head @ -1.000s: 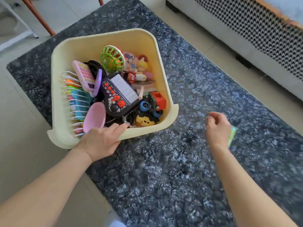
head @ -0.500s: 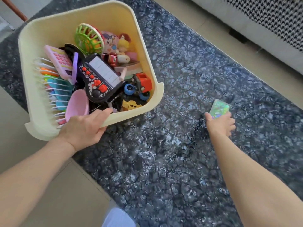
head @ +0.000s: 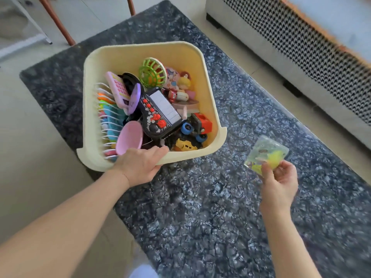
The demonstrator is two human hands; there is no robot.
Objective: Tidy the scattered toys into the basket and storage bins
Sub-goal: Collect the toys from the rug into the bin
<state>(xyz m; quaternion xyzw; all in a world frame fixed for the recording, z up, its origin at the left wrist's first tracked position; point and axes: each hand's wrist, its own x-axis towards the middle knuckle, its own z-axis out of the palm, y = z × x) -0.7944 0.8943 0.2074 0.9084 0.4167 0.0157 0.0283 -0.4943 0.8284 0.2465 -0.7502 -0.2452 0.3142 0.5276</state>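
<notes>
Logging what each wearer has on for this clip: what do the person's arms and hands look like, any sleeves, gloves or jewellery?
Both forearms are bare right to the bottom frame edge, with no sleeve cuff in view. The left hand and right hand wear no gloves, and no rings, watch or wristband can be seen on them. Motion blur softens the right hand, so fine details such as nails cannot be told.

A pale tiled floor carries a dark, marbled blue-grey rug, which runs diagonally from ten o'clock down to five o'clock. On the rug, toward eleven o'clock, sits a cream plastic basket filled with toys. Two brown chair legs stand on the floor at twelve o'clock, beside a white frame. A houndstooth-fronted sofa stands on the floor at two o'clock.
</notes>
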